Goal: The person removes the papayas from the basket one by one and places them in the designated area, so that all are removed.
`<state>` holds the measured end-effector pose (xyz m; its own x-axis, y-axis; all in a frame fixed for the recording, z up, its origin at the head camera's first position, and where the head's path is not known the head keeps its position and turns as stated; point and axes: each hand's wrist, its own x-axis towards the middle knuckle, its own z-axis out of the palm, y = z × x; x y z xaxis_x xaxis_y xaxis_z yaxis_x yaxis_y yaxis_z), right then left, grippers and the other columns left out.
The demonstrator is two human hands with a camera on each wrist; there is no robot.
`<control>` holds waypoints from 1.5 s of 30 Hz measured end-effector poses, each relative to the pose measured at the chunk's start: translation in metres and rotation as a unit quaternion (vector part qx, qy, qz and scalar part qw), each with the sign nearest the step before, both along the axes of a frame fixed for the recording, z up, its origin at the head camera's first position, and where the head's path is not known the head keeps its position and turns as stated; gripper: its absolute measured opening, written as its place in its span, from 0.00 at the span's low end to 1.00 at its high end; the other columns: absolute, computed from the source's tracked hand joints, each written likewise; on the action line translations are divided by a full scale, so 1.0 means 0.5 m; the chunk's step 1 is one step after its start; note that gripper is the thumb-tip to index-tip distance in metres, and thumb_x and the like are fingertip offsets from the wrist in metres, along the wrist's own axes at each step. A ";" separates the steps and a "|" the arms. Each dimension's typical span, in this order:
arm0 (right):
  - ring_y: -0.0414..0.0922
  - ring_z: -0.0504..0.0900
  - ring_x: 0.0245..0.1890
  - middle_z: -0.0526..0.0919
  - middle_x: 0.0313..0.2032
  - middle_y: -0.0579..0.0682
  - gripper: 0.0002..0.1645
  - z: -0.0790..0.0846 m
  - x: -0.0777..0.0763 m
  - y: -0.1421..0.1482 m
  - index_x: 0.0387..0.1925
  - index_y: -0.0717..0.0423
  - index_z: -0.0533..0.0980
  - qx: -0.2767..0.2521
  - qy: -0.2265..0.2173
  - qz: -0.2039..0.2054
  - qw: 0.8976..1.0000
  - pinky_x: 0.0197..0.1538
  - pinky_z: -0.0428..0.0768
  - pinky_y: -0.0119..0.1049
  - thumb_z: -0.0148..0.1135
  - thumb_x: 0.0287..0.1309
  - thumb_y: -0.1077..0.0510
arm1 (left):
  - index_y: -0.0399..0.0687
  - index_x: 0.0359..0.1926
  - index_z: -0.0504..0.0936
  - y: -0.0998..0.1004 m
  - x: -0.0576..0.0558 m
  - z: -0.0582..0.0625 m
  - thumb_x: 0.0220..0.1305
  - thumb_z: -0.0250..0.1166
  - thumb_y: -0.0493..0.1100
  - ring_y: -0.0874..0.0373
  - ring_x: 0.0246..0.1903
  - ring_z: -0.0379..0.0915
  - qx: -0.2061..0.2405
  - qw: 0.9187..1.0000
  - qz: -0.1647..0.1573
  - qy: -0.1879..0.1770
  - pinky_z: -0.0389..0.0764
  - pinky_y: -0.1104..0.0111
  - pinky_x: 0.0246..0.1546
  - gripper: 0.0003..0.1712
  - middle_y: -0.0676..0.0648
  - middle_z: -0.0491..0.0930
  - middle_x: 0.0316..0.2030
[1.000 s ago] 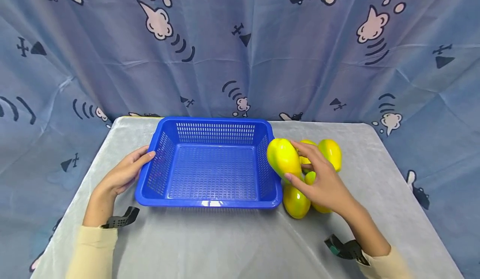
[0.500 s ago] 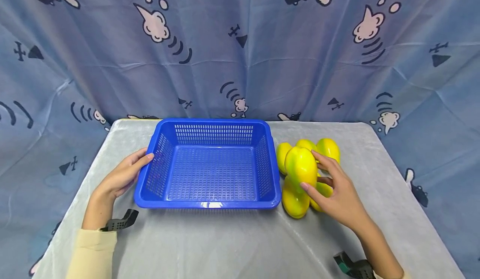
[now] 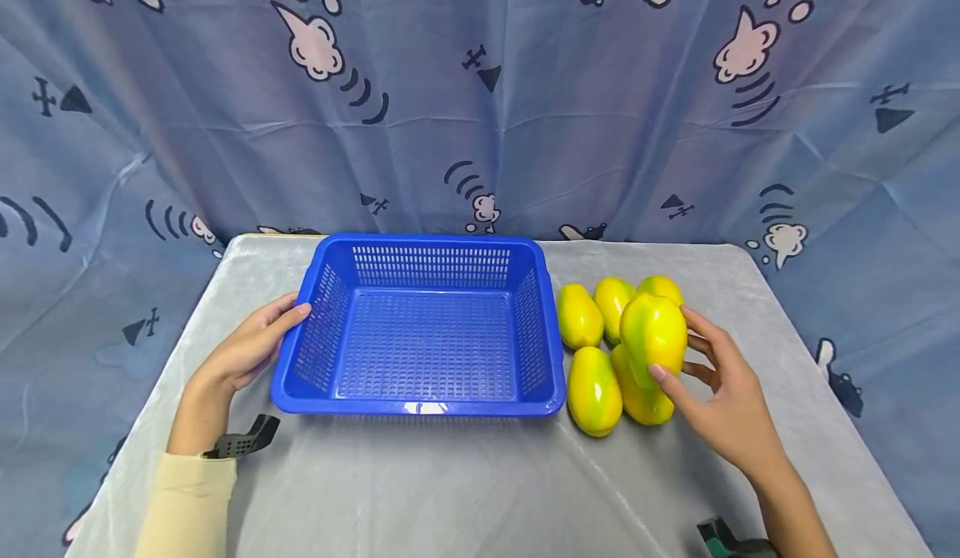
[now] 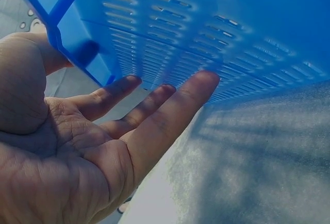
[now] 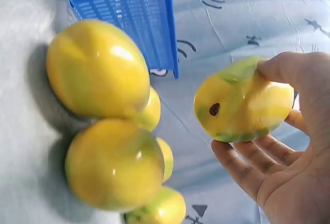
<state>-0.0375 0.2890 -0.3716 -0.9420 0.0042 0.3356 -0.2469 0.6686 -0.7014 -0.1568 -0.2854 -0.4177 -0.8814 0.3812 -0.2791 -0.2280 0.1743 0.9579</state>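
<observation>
My left hand (image 3: 251, 341) holds the left rim of a blue plastic basket (image 3: 423, 408), thumb over the rim; in the left wrist view its fingers (image 4: 170, 116) reach beneath the slotted wall. My right hand (image 3: 723, 399) grips a glossy yellow-green papaya (image 3: 654, 333) between thumb and fingertips, raised above the others. In the right wrist view the held papaya (image 5: 242, 100) turns a dark stem spot toward the camera. Several more papayas lie right of the basket, among them a front one (image 3: 595, 391) and a back one (image 3: 580, 316). The basket has nothing inside.
A pale grey cloth (image 3: 450, 491) covers the table. Behind it hangs a blue patterned curtain (image 3: 420, 149). The loose papayas sit close together, near the basket's right wall.
My right hand has carried the papaya rightward, from beside the basket's right rim to over the right side of the group. The left hand and the basket stay in place.
</observation>
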 end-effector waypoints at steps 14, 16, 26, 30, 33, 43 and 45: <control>0.18 0.70 0.60 0.70 0.73 0.37 0.52 -0.034 0.017 0.062 0.80 0.46 0.63 0.013 -0.009 -0.046 0.999 0.52 0.73 0.07 0.76 0.59 0.67 | 0.32 0.83 0.46 0.001 0.000 -0.001 0.86 0.48 0.54 0.62 0.49 0.86 0.002 1.000 0.000 0.001 0.90 0.64 0.50 0.41 0.54 0.83 0.53; 0.17 0.69 0.59 0.70 0.73 0.37 0.52 -0.038 0.019 0.067 0.80 0.46 0.63 0.013 -0.013 -0.050 0.999 0.52 0.73 0.07 0.76 0.59 0.67 | 0.32 0.83 0.45 -0.001 0.002 0.000 0.86 0.48 0.54 0.63 0.49 0.86 0.001 1.000 0.002 0.001 0.90 0.64 0.50 0.41 0.55 0.83 0.53; 0.15 0.66 0.56 0.70 0.72 0.63 0.50 -0.064 0.024 0.097 0.82 0.48 0.59 0.021 -0.053 -0.083 0.995 0.49 0.72 0.06 0.73 0.65 0.61 | 0.31 0.82 0.46 -0.001 0.004 0.000 0.86 0.47 0.54 0.62 0.49 0.86 -0.001 1.000 -0.001 0.006 0.90 0.64 0.50 0.41 0.53 0.82 0.54; 0.13 0.64 0.54 0.70 0.73 0.65 0.49 -0.075 0.023 0.108 0.82 0.50 0.59 0.028 -0.069 -0.090 0.993 0.48 0.71 0.05 0.73 0.67 0.59 | 0.32 0.82 0.47 0.000 0.004 0.000 0.86 0.47 0.54 0.62 0.49 0.86 -0.002 1.000 0.001 0.008 0.90 0.64 0.49 0.41 0.52 0.82 0.54; 0.12 0.62 0.53 0.69 0.73 0.66 0.48 -0.082 0.024 0.113 0.82 0.51 0.58 0.033 -0.080 -0.089 0.992 0.47 0.70 0.05 0.72 0.68 0.56 | 0.33 0.83 0.46 0.000 0.005 0.001 0.86 0.48 0.55 0.62 0.49 0.86 -0.003 1.000 0.003 0.006 0.91 0.64 0.49 0.41 0.52 0.82 0.54; 0.09 0.60 0.49 0.70 0.73 0.68 0.46 -0.102 0.027 0.126 0.81 0.55 0.59 0.042 -0.119 -0.101 0.987 0.43 0.69 0.06 0.70 0.71 0.49 | 0.31 0.82 0.47 0.001 0.005 0.000 0.86 0.48 0.54 0.62 0.49 0.86 0.005 1.000 0.003 0.009 0.91 0.64 0.49 0.41 0.55 0.83 0.52; 0.09 0.60 0.48 0.70 0.73 0.69 0.47 -0.106 0.029 0.131 0.81 0.56 0.59 0.046 -0.135 -0.106 0.984 0.42 0.69 0.06 0.69 0.71 0.48 | 0.31 0.82 0.47 0.003 0.003 -0.002 0.86 0.48 0.54 0.62 0.49 0.86 0.007 1.000 0.000 0.010 0.91 0.64 0.49 0.40 0.55 0.84 0.52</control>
